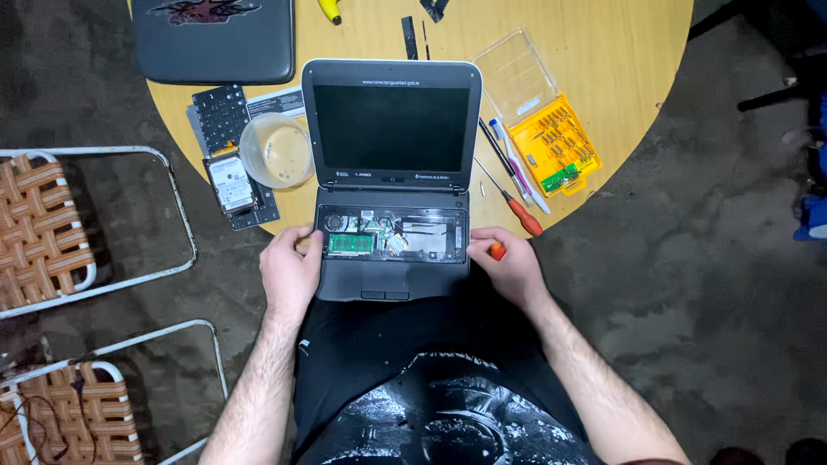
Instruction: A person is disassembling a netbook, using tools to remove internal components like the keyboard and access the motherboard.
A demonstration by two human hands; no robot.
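From the head view I see the laptop (392,172) open at the near edge of the round table (620,52), its base partly over my lap. The keyboard (222,116) is already off and lies apart at the left, next to a bare hard drive (231,184) and a clear bowl (276,151). The bay where the keys sat is open, and I can see a green memory board (349,244) and a small fan; those parts are still seated, so I judge the strip-down is begun but far from finished.

My left hand (290,267) grips the left edge of the base, fingers wrapped on the casing. My right hand (510,263) rests on the right edge and is closed on a small orange-handled tool (497,251); its tip is hidden, so I cannot tell what kind.

To the right lie a red screwdriver (517,209), two pens and an open yellow bit case (553,145). A dark sleeve (213,39) sits at the far left.
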